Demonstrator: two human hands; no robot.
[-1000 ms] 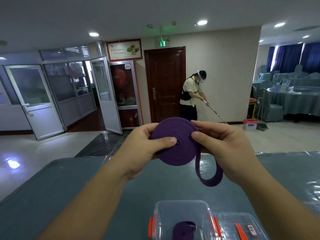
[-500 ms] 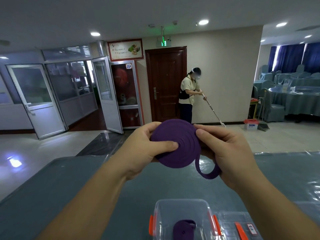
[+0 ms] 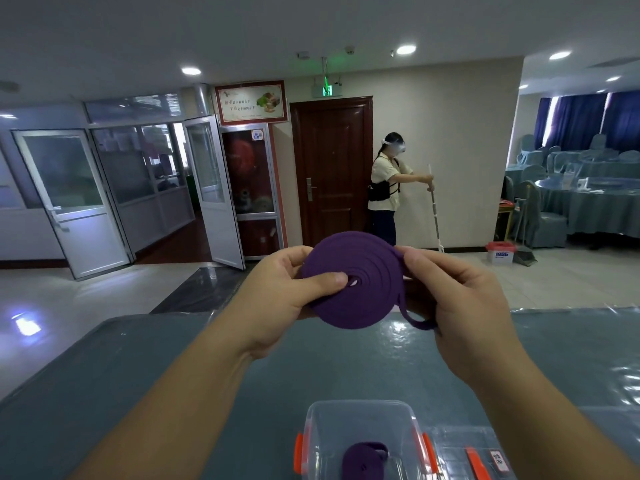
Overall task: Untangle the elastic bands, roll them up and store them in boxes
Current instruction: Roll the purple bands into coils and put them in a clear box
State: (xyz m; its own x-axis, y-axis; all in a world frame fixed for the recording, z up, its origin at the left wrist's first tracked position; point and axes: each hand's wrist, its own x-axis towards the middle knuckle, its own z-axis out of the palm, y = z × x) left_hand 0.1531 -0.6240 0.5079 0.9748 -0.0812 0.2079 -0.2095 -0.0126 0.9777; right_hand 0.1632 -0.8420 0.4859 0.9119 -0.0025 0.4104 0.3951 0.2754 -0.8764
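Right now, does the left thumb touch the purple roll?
Touching. The head view shows the left hand with its thumb lying flat across the face of the purple roll, its tip near the centre.

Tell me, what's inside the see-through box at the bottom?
Inside the clear plastic box lies one rolled purple elastic band. The picture's bottom edge cuts off the box, so the rest of its inside cannot be seen. Its lid lies beside it.
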